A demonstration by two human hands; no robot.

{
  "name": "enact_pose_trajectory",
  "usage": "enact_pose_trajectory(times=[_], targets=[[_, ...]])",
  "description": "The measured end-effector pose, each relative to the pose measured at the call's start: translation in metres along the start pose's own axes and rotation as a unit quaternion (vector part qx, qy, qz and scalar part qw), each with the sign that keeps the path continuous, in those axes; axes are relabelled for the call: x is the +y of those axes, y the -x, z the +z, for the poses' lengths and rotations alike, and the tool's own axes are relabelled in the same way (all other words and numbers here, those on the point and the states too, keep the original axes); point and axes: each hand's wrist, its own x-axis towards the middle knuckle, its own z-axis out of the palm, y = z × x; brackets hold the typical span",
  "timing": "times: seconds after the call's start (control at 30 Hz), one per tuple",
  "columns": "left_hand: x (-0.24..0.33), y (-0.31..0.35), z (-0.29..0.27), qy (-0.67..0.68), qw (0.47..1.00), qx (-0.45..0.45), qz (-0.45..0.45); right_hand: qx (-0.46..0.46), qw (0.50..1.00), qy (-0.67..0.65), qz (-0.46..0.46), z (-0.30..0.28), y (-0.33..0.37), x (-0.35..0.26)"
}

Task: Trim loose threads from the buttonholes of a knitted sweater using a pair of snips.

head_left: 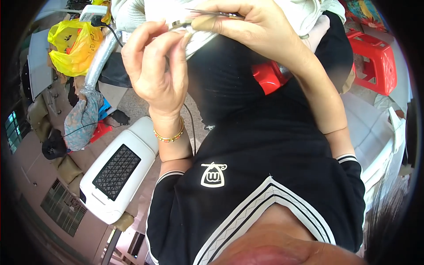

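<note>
White knitted fabric lies across my lap at the top of the view, over black trousers. My left hand, with a beaded bracelet at the wrist, is closed with its fingertips at the fabric's edge. My right hand is closed around thin, pointed metal snips, whose blade points left above the fabric. A tan cover wraps the tip of my right thumb. Between the two hands a shiny metal band shows; whether it belongs to the snips I cannot tell.
A white case with a black mesh panel stands at the left. Beyond it are a yellow plastic bag and a patterned cloth bundle. A red stool is at the right, beside white plastic sheeting. A dark cable hangs near my left wrist.
</note>
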Motion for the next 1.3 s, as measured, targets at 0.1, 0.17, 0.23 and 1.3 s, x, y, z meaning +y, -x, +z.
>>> enact_pose_trajectory(times=[0.1, 0.17, 0.23, 1.3], targets=[[-0.002, -0.003, 0.0, 0.005, 1.0, -0.015, 0.013, -0.022, 0.995, -0.062, 0.081, -0.004, -0.004, -0.009], [-0.003, -0.005, 0.0, -0.014, 0.999, -0.029, 0.034, -0.04, 0.977, 0.011, 0.209, -0.005, -0.007, -0.019], [-0.001, -0.004, 0.0, -0.035, 0.999, -0.038, 0.012, 0.008, 0.994, 0.062, 0.084, -0.002, 0.008, -0.029], [0.004, 0.004, -0.003, -0.017, 0.999, -0.031, -0.005, 0.17, 0.779, 0.475, -0.373, 0.012, 0.021, 0.009]])
